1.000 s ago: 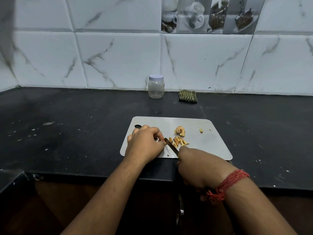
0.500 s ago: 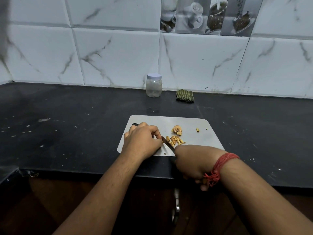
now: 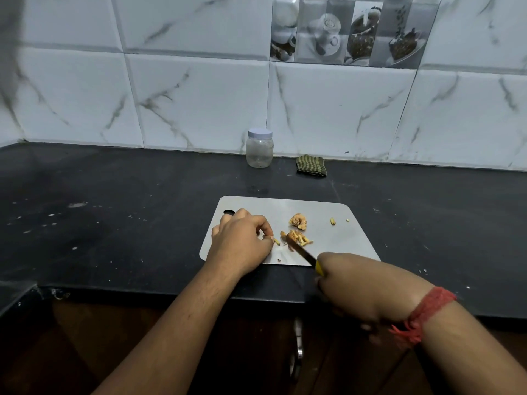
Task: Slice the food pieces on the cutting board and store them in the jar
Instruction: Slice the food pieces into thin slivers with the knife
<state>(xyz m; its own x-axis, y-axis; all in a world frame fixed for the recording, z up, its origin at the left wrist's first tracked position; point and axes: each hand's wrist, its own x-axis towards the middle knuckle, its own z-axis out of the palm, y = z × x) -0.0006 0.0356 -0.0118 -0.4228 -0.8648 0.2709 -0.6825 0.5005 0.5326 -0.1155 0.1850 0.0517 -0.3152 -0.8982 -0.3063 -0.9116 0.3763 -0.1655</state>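
Note:
A grey cutting board lies on the black counter. On it sit a whole tan food piece, a small heap of cut slivers and a stray bit. My left hand rests on the board's left part, its fingertips pinching a small food piece. My right hand grips a yellow-handled knife; the blade tip lies against the heap of slivers. A clear jar with a white lid on stands at the back wall.
A folded green striped cloth lies right of the jar. The counter's front edge runs under my forearms, with a cabinet handle below. White crumbs dot the counter at the left.
The knife has shifted right, from beside my left fingertips over to the heap of slivers. My right hand pulled back to the right. The left hand stays on the board.

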